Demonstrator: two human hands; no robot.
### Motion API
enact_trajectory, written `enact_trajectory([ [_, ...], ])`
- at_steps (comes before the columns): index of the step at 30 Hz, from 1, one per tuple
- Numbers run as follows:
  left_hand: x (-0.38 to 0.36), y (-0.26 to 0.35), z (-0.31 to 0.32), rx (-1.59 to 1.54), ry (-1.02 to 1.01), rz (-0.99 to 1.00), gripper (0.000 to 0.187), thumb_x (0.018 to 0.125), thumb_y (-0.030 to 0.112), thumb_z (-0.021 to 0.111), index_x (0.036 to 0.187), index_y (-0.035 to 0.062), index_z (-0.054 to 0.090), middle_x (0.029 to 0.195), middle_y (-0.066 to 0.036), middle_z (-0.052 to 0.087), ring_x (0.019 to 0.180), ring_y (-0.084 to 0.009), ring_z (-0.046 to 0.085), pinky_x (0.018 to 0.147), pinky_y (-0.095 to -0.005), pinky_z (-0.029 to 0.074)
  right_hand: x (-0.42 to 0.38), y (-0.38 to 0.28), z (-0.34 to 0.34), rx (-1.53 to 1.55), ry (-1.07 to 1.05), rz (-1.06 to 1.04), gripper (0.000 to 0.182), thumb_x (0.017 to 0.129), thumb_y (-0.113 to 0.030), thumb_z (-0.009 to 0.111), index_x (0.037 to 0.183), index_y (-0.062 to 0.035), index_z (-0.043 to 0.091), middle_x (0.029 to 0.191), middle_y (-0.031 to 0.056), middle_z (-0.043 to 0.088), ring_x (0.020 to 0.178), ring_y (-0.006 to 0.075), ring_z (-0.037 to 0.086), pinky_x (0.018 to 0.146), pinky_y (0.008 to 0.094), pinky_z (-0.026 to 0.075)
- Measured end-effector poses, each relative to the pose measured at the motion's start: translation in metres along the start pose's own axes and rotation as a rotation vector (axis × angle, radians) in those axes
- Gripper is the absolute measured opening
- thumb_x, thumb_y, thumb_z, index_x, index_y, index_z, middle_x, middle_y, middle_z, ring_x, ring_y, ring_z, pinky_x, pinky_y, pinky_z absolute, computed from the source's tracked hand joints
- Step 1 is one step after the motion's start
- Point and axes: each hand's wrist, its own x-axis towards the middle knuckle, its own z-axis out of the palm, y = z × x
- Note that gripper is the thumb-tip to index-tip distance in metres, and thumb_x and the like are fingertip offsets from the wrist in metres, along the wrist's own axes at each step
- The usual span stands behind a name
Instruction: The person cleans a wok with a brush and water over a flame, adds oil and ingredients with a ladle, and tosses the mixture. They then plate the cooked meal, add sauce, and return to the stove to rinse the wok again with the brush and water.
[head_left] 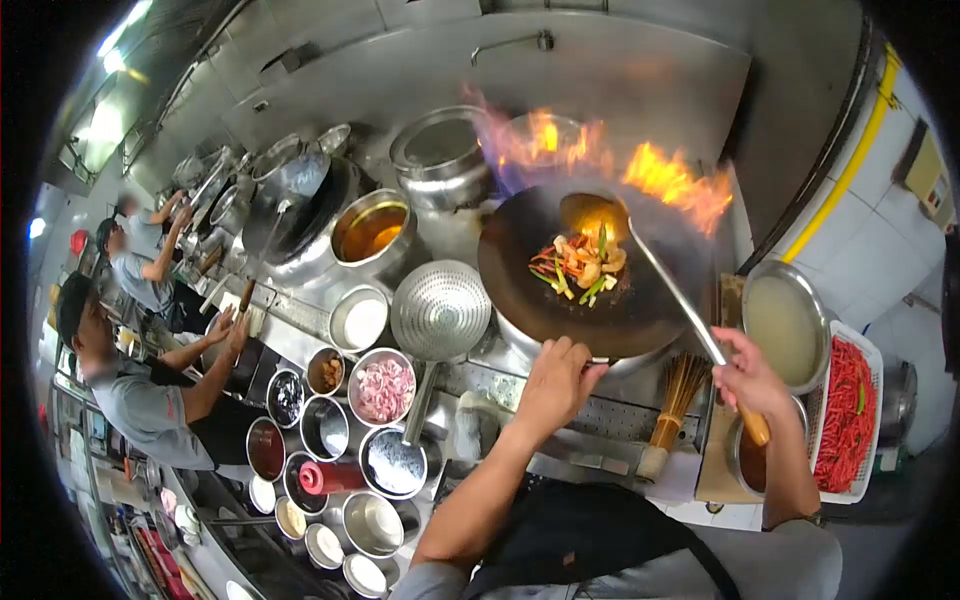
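A head-worn camera looks down on a busy restaurant cooking line. At the centre of the frame, the left hand (553, 380) is curled closed on the near rim of a large black wok (590, 265), fingers wrapped over the edge. At the right of the frame, the right hand (748, 375) is closed tight around the wooden grip of a long metal ladle (660, 275), whose bowl rests inside the wok at its far side. In the middle of the wok lies a heap of stir-fry (580, 265) with orange, green and pale pieces. Orange flames (660, 175) rise along the wok's far rim, in the upper centre.

Just left of the wok sits a perforated metal strainer (440, 310). Below it, in the lower left, stand round metal bowls of ingredients, one with pink raw meat (383, 388). At the right edge, a white basket holds red chillies (848, 415), beside a pan of pale liquid (785, 325). At the far left, co-workers in grey shirts (150, 410) stand at the counter.
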Motion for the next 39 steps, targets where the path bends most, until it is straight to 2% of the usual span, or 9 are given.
enact_trajectory([
  [5, -0.01, -0.016, 0.01, 0.016, -0.049, -0.046, 0.019, 0.085, 0.016, 0.07, 0.086, 0.0009, 0.059, 0.086, -0.017, 0.056, 0.085, -0.0379, 0.053, 0.076, -0.0459, 0.043, -0.012, 0.01, 0.012, -0.081, 0.048, -0.075, 0.062, 0.09, 0.004, 0.057, 0.146, -0.0176, 0.042, 0.072, 0.0023, 0.055, 0.049, 0.0076, 0.05, 0.042, 0.0225, 0.039],
  [9, -0.007, -0.011, 0.004, -0.065, -0.025, -0.022, 0.023, 0.086, 0.023, 0.071, 0.085, 0.0018, 0.062, 0.088, -0.019, 0.059, 0.087, -0.0408, 0.054, 0.077, -0.0491, 0.043, -0.013, 0.008, 0.017, -0.107, 0.044, -0.081, 0.057, 0.091, 0.0, 0.06, 0.145, -0.0091, 0.043, 0.07, 0.0023, 0.056, 0.049, 0.0079, 0.051, 0.043, 0.025, 0.04],
  [23, -0.008, -0.009, -0.015, -0.059, -0.018, -0.006, 0.019, 0.084, 0.017, 0.071, 0.085, 0.0023, 0.059, 0.085, -0.016, 0.055, 0.084, -0.036, 0.053, 0.076, -0.0452, 0.045, 0.017, -0.036, 0.034, -0.029, 0.071, -0.164, 0.057, 0.092, 0.001, 0.058, 0.145, -0.012, 0.042, 0.072, 0.0029, 0.056, 0.046, 0.0081, 0.049, 0.039, 0.0246, 0.038],
  [27, -0.004, -0.007, -0.018, -0.111, -0.061, -0.055, 0.024, 0.083, 0.02, 0.073, 0.094, 0.0021, 0.062, 0.093, -0.017, 0.058, 0.091, -0.0376, 0.055, 0.08, -0.046, 0.046, 0.082, -0.098, 0.065, 0.224, -0.185, -0.41, 0.061, 0.095, -0.009, 0.06, 0.15, -0.0101, 0.034, 0.084, 0.0047, 0.06, 0.053, 0.008, 0.053, 0.043, 0.0228, 0.045],
  [29, -0.01, -0.002, -0.032, -0.111, 0.005, -0.063, 0.033, 0.082, 0.023, 0.075, 0.104, 0.0014, 0.063, 0.103, -0.019, 0.06, 0.1, -0.0394, 0.056, 0.085, -0.0467, 0.046, 0.11, -0.133, 0.105, 0.348, -0.264, -0.344, 0.058, 0.097, -0.009, 0.058, 0.149, -0.009, 0.033, 0.097, 0.0066, 0.059, 0.061, 0.0095, 0.056, 0.045, 0.0278, 0.048],
  [31, -0.015, 0.007, -0.059, -0.043, 0.179, 0.006, 0.045, 0.081, 0.025, 0.077, 0.116, 0.0005, 0.062, 0.115, -0.021, 0.06, 0.108, -0.0409, 0.057, 0.093, -0.0473, 0.047, 0.158, -0.143, 0.14, 0.178, -0.274, -0.282, 0.059, 0.096, -0.007, 0.057, 0.15, -0.0085, 0.032, 0.093, 0.0068, 0.059, 0.061, 0.0111, 0.056, 0.045, 0.029, 0.049],
  [32, -0.026, 0.007, -0.078, -0.02, 0.098, -0.052, 0.057, 0.081, 0.028, 0.078, 0.127, 0.0012, 0.058, 0.128, -0.023, 0.056, 0.117, -0.0429, 0.055, 0.101, -0.0492, 0.045, 0.192, -0.154, 0.157, 0.038, -0.215, -0.374, 0.059, 0.094, -0.007, 0.058, 0.148, -0.0082, 0.034, 0.09, 0.0067, 0.059, 0.06, 0.0116, 0.056, 0.045, 0.0291, 0.049],
  [36, -0.085, 0.014, -0.128, 0.016, 0.106, -0.263, 0.054, 0.083, 0.027, 0.077, 0.128, 0.0035, 0.058, 0.128, -0.021, 0.057, 0.117, -0.0402, 0.056, 0.099, -0.0459, 0.046, 0.37, -0.169, 0.242, -0.434, 0.097, -0.566, 0.049, 0.086, -0.008, 0.061, 0.132, -0.0042, 0.046, 0.081, 0.0092, 0.061, 0.056, 0.0176, 0.059, 0.045, 0.0347, 0.05],
  [39, -0.145, 0.027, -0.155, 0.008, 0.099, -0.496, 0.052, 0.086, 0.027, 0.075, 0.128, 0.003, 0.058, 0.126, -0.019, 0.059, 0.115, -0.0373, 0.057, 0.097, -0.0426, 0.047, 0.394, -0.187, 0.3, -0.512, 0.11, -0.505, 0.028, 0.084, -0.007, 0.059, 0.111, 0.0003, 0.059, 0.074, 0.0107, 0.063, 0.056, 0.0212, 0.061, 0.046, 0.0375, 0.052],
])
